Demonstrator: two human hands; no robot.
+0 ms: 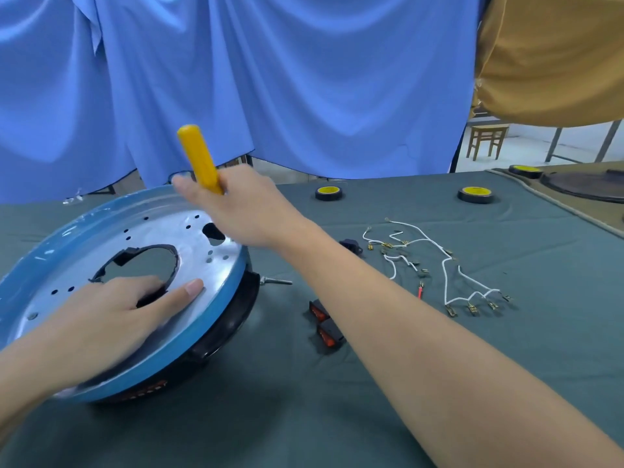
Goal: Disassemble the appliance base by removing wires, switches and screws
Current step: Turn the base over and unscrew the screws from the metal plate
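Base (216, 309) sat tilted on the tabletop (270, 417) at left, blue rim and silver plate up, black shell under it. Left hand (111, 315) lay on the plate, thumb flat on the metal, fingers running to the edge of the centre hole. Couldn't tell if that grip hooked under the edge or just pressed. Right hand (243, 211) was over the far side of the plate, grip closed round the yellow screwdriver (199, 160), handle up and leaning left, motion-blurred. The hand hid the shaft and tip, so which hole or screw it was on couldn't be told.

Wires (445, 265) lay loose on the tabletop to the right, well apart from the base. Two switches (326, 324) lay between base and wires, and a bolt (275, 282) just beside the rim. Two tape rolls (329, 192) stood at the far edge.

Judged step: screws, since wires and switches looked already out. To do it well, get the driver upright over the screw, not slanted, and seat the tip fully before turning. Left hand should press the plate hard, because the tilted base could rock or spin. Push down while turning to avoid cam-out. Freed screws belong by the bolt, away from the rim.
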